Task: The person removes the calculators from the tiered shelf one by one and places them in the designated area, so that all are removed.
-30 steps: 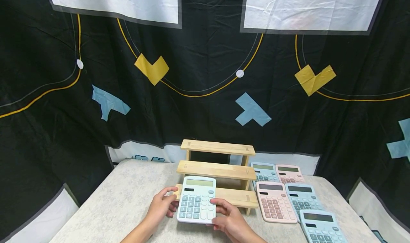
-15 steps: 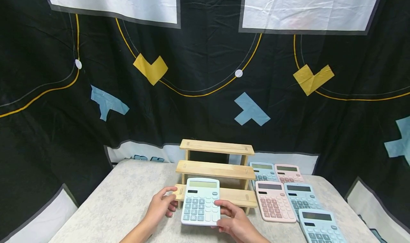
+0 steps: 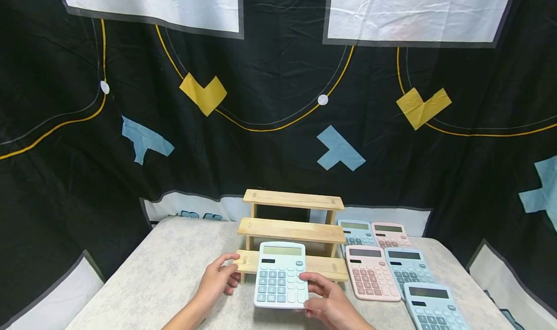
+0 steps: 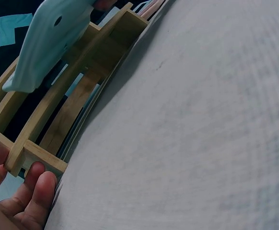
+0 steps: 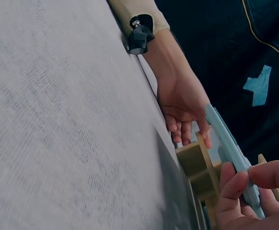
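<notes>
My right hand (image 3: 327, 298) pinches a light blue calculator (image 3: 280, 276) by its lower right edge. The calculator is tilted up, its keys and screen towards me, before the lowest step of a three-step wooden display stand (image 3: 291, 230). At the left end of that step is my left hand (image 3: 213, 282). The left wrist view has its fingers (image 4: 42, 194) around the step's end and the calculator's back (image 4: 48, 45) above the stand. Seen edge-on in the right wrist view, the calculator (image 5: 228, 141) sits between right thumb and fingers.
Right of the stand lie several calculators on the pale tabletop (image 3: 143, 272): a pink one (image 3: 373, 274), a blue one (image 3: 435, 306) nearest me, another blue one (image 3: 409, 265), and a blue (image 3: 356, 231) and a pink one (image 3: 390, 234) behind. A black cloth (image 3: 270, 161) hangs behind.
My right hand has moved the light blue calculator to the right and slightly lower along the lowest step. The left hand stays at the step's end.
</notes>
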Action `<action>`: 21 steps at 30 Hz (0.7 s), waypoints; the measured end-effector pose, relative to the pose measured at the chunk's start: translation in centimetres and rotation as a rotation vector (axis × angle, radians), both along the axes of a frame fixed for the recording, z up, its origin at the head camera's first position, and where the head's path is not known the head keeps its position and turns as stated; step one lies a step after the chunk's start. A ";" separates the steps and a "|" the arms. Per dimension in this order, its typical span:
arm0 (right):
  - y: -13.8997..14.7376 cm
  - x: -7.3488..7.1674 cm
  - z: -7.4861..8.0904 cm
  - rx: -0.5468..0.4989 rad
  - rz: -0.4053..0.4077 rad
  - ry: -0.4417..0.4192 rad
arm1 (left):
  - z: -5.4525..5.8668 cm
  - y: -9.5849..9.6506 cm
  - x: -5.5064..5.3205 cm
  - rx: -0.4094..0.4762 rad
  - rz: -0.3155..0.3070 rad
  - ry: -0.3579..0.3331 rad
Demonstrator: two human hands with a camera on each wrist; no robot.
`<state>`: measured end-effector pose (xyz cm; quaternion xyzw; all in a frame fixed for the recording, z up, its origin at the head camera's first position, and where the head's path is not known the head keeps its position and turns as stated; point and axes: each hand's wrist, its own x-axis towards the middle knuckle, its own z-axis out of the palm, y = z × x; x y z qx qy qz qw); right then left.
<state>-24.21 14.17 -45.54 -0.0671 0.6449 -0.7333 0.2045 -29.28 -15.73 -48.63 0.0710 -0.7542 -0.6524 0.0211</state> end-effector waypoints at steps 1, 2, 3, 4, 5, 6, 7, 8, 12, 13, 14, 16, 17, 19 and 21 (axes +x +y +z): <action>0.2 0.0 0.0 0.003 0.003 -0.002 | 0.0 0.0 0.0 -0.001 -0.001 0.001; 0.4 0.1 0.1 0.007 0.006 -0.002 | 0.0 0.0 0.0 0.000 -0.002 0.003; 0.7 0.1 0.1 0.011 0.009 -0.002 | 0.0 0.0 0.0 0.000 -0.005 0.003; 0.9 0.2 0.2 0.015 0.011 -0.003 | -0.1 0.0 0.0 0.001 -0.007 0.004; 1.1 0.3 0.2 0.018 0.013 -0.007 | -0.1 0.0 0.1 0.002 -0.008 0.005; 1.4 0.4 0.3 0.020 0.013 -0.010 | -0.1 -0.1 0.1 0.003 -0.010 0.005; 1.6 0.5 0.3 0.023 0.012 -0.013 | -0.1 -0.1 0.1 0.005 -0.011 0.006; 1.8 0.5 0.4 0.027 0.009 -0.016 | -0.1 -0.1 0.1 0.006 -0.012 0.006; 2.8 0.9 0.6 0.047 -0.008 -0.022 | -0.1 -0.1 0.1 0.007 -0.013 0.007; 3.0 1.0 0.7 0.055 -0.013 -0.022 | -0.1 -0.1 0.1 0.007 -0.013 0.007; 3.3 1.0 0.7 0.064 -0.018 -0.021 | -0.1 -0.1 0.1 0.005 -0.013 0.007; 3.8 1.2 0.8 0.078 -0.028 -0.023 | -0.1 -0.1 0.1 0.004 -0.014 0.006; 4.0 1.2 0.9 0.082 -0.028 -0.019 | -0.1 -0.2 0.1 0.005 -0.014 0.005; 4.5 1.3 0.9 0.087 -0.031 -0.018 | 0.0 -0.2 0.1 0.005 -0.014 0.004; 5.1 1.4 0.9 0.090 -0.031 -0.018 | 0.0 -0.2 0.1 0.005 -0.012 0.004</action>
